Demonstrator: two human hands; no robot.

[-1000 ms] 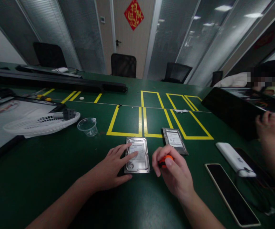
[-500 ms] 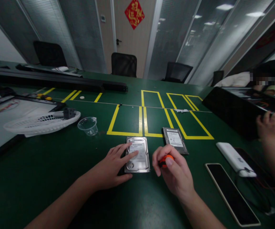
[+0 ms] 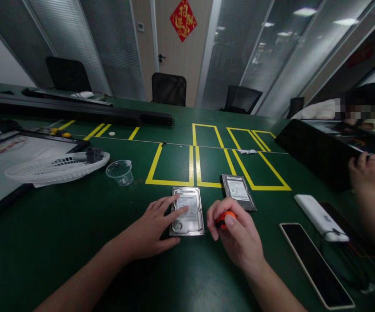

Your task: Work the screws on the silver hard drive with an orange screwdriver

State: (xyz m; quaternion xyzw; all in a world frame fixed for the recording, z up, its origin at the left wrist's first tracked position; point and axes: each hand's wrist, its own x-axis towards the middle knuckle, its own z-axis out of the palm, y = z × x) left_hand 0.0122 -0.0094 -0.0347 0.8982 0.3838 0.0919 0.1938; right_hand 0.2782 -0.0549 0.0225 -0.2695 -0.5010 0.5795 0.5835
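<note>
In front of me a silver hard drive [image 3: 192, 216] lies label side up on the green table. My left hand [image 3: 153, 225] rests on its left part with the fingers spread, two fingertips on the label and the thumb by the lower left corner. Just right of the drive, my right hand [image 3: 237, 234] is closed round a screwdriver [image 3: 226, 219] with an orange and black handle; its shaft is hidden or too dark to make out. Beyond that hand a second hard drive [image 3: 239, 190] lies at an angle, its near left part covered by my fingers.
A clear plastic cup [image 3: 120, 173] and a white basket [image 3: 57, 167] stand to the left. At right lie a phone [image 3: 315, 264] and a white power bank [image 3: 320, 216] with cables. Another person's hand [image 3: 371, 173] touches a black case [image 3: 320, 156]. Yellow tape [image 3: 171, 182] marks the table.
Both hands and the hard drives keep practically the same places. Only a very slight shift of the whole view shows.
</note>
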